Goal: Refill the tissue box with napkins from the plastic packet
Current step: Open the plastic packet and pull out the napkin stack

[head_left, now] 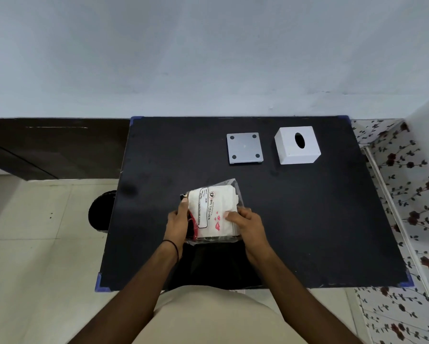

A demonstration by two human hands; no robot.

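A clear plastic packet [214,207] of white napkins, printed with red and black lettering, is tilted up over the middle of the black table. My left hand [178,223] grips its left edge. My right hand [246,225] grips its right edge, with the thumb on the front. The white tissue box [297,145] with a dark oval slot on top stands at the back right of the table. To its left, apart from it, lies the box's flat grey base plate [244,148] with its small feet facing up.
The black table [320,232] has blue corner guards. A dark round bin [101,211] stands on the tiled floor by the table's left edge. A floral-patterned surface [411,219] runs along the right side. A pale wall is behind.
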